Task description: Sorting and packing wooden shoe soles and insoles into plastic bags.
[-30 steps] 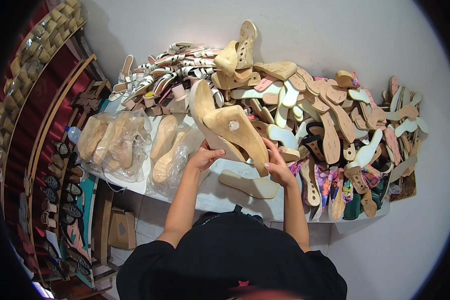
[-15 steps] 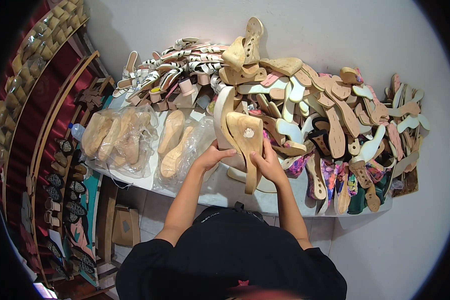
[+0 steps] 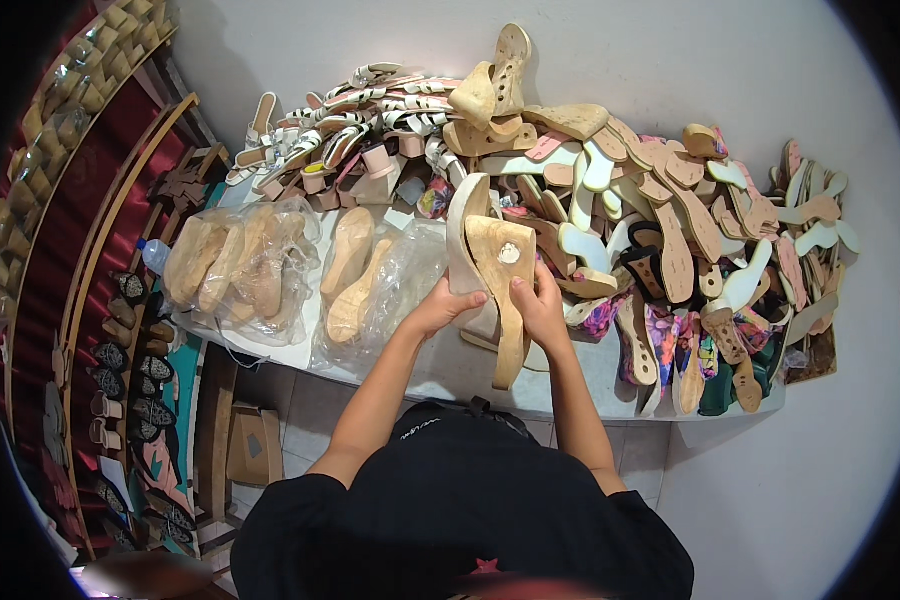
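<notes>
Both my hands hold a pair of wedge shoe soles upright over the front of the table. My left hand (image 3: 445,308) is closed around the lower part of a whitish wedge sole (image 3: 460,235), its thumb pointing toward the other one. A bare wooden wedge sole (image 3: 500,270), with a white patch on its broad end, overlaps the pale one. My right hand (image 3: 538,305) grips the wooden sole by its side, thumb on the near face. The fingers behind both soles are hidden.
On the table (image 3: 420,385), bagged wooden soles (image 3: 250,265) lie left and a heap of loose soles (image 3: 670,220) spreads right. White strappy sandals (image 3: 370,115) are piled behind. Shoe racks (image 3: 120,330) stand at far left, near a cardboard box (image 3: 255,445).
Both hands and the soles have shifted slightly right, the two soles still overlapping. A blurred brown shape has appeared at the lower left edge.
</notes>
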`<act>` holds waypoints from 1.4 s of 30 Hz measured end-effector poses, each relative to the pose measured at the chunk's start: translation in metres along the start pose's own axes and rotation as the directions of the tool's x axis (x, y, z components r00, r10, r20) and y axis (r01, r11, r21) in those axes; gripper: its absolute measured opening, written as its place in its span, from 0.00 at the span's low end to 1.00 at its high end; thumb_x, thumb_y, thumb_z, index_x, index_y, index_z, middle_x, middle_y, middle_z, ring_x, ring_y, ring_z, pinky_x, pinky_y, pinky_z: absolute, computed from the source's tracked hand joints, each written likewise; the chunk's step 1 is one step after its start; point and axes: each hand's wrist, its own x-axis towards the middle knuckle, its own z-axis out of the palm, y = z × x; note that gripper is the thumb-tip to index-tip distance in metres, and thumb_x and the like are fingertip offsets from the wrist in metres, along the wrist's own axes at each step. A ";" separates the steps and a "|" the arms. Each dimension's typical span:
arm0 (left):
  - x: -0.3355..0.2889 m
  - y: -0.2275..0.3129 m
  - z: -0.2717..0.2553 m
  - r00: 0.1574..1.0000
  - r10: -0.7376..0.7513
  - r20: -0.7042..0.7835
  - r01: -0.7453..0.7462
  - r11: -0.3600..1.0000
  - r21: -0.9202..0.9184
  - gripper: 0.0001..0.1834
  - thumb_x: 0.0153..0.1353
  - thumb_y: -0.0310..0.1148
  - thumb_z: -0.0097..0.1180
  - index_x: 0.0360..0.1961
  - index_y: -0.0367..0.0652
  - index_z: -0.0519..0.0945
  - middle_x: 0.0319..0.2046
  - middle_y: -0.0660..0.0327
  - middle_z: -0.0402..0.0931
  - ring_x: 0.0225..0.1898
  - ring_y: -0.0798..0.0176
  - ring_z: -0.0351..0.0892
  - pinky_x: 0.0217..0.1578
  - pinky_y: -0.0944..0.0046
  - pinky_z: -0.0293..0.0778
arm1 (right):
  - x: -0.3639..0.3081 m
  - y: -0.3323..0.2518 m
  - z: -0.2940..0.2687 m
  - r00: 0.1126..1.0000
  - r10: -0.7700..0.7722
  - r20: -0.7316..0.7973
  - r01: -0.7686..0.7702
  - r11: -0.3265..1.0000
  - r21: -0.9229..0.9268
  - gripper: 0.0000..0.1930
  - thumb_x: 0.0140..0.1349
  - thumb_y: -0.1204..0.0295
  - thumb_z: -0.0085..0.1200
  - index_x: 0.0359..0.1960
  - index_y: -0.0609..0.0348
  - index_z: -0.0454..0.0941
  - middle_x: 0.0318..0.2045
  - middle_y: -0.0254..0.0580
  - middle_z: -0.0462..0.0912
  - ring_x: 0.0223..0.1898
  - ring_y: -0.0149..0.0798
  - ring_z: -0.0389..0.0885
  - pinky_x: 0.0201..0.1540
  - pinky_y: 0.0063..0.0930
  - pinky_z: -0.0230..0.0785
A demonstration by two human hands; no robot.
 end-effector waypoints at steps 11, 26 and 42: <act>-0.008 0.000 0.017 0.996 0.065 -0.055 -0.062 0.996 0.063 0.44 0.47 0.54 0.57 0.57 0.36 0.53 0.53 0.54 0.60 0.55 0.61 0.59 0.56 0.64 0.54 | -0.014 0.043 -0.008 0.837 0.267 0.478 -0.545 0.498 0.675 0.31 0.57 0.54 0.43 0.57 0.59 0.56 0.52 0.44 0.67 0.51 0.38 0.68 0.53 0.32 0.61; -0.062 0.073 0.031 0.863 0.441 -0.245 0.087 0.348 0.934 0.34 0.44 0.49 0.59 0.51 0.43 0.66 0.42 0.49 0.60 0.44 0.49 0.56 0.49 0.55 0.56 | -0.018 0.067 0.002 0.811 0.182 0.556 -0.580 0.126 0.805 0.33 0.50 0.56 0.52 0.54 0.63 0.60 0.48 0.50 0.71 0.47 0.43 0.73 0.50 0.36 0.66; -0.057 0.063 -0.035 0.740 0.503 -0.446 0.428 0.160 0.890 0.12 0.45 0.33 0.58 0.31 0.39 0.76 0.29 0.51 0.75 0.33 0.49 0.75 0.33 0.56 0.70 | 0.023 0.070 0.098 0.342 0.472 0.812 -0.919 0.350 0.183 0.36 0.50 0.40 0.38 0.49 0.60 0.67 0.42 0.45 0.75 0.41 0.41 0.76 0.46 0.34 0.68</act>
